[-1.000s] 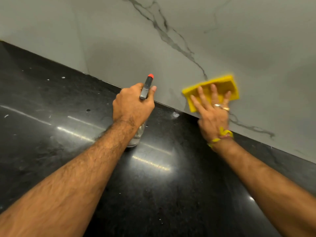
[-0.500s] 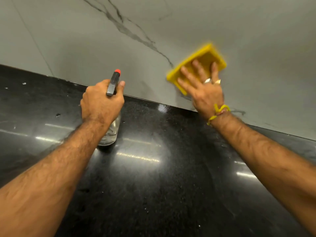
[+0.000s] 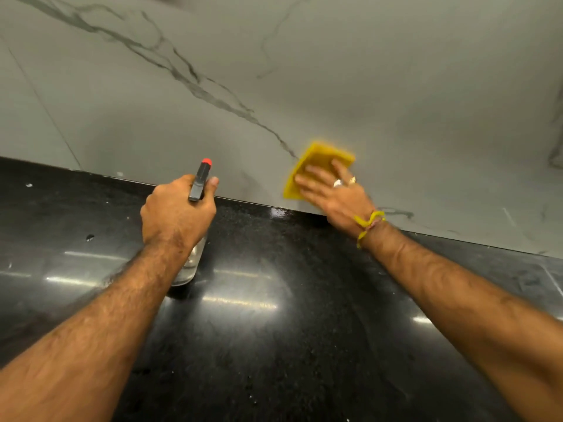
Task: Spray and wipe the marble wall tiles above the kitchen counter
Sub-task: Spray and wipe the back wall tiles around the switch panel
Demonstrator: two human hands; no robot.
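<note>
The marble wall tiles (image 3: 396,86) are pale grey with dark veins and rise behind the counter. My right hand (image 3: 335,193) lies flat, fingers spread, pressing a yellow cloth (image 3: 316,156) against the wall just above the counter edge; the cloth is motion-blurred. My left hand (image 3: 176,214) is closed around a clear spray bottle (image 3: 190,266) that stands on the counter. Its black nozzle with a red tip (image 3: 202,175) pokes up between my fingers, pointing toward the wall.
The black polished stone counter (image 3: 274,345) fills the lower half of the view, with light reflections and small white specks at the left. A vertical tile joint (image 3: 45,108) runs down the wall at the far left.
My right hand has slid the yellow cloth down the wall, closer to the counter edge, and the cloth has turned. The left hand keeps its hold on the bottle. The view has shifted.
</note>
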